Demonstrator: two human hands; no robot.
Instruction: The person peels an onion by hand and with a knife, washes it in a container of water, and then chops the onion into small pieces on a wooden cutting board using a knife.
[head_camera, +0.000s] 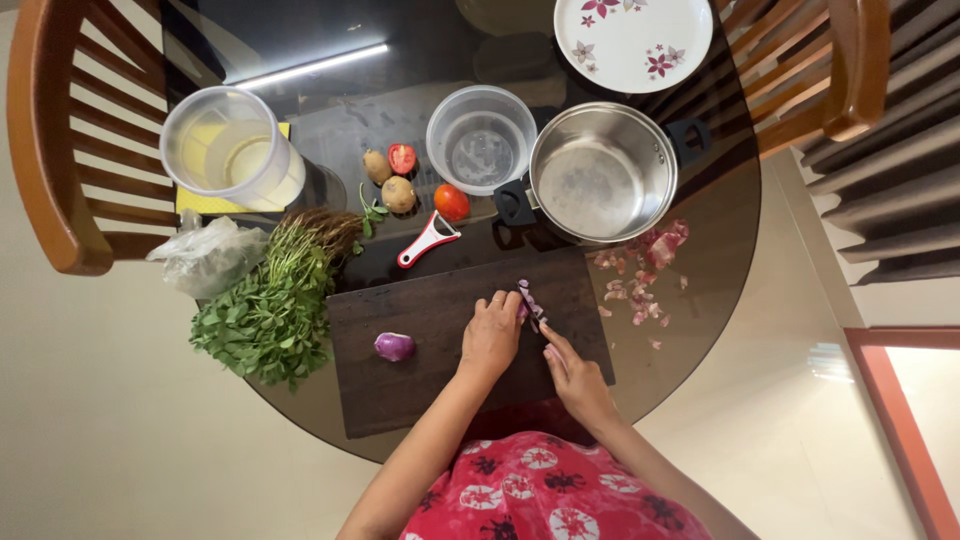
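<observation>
The left hand (491, 335) lies palm-down on the dark cutting board (430, 375), fingers curled together and pressed onto a small piece of purple onion (527, 298) at the board's far edge. The right hand (574, 378) sits just beside it, fingers closed around what appears to be a knife (537, 322); the blade is largely hidden between the two hands, so its exact form cannot be confirmed. The blade end meets the onion piece just beyond the left fingertips.

A second onion half (394, 346) rests alone on the board, well apart from both hands, toward the person's left. The board lies on a round dark glass table (710, 210). Just off the board's right far corner, a scatter of pink onion skins (643, 270) lies on the glass.

Beyond the board stands a steel pot (601, 172) with black handles, and next to it a clear plastic bowl (481, 137). Between bowl and board lie a red-and-white peeler (427, 240), a whole tomato (452, 201), a halved tomato (402, 158) and two small potatoes (389, 180). A bunch of leafy greens (272, 305) overhangs the table's left edge, touching the board's left end, with a crumpled clear plastic bag (205, 255) beside it. A clear jug (230, 150) stands on a yellow cloth (200, 203) farther back. A white plate (633, 40) with a floral pattern sits at the far edge. Wooden chairs (60, 140) flank the table on both sides.
</observation>
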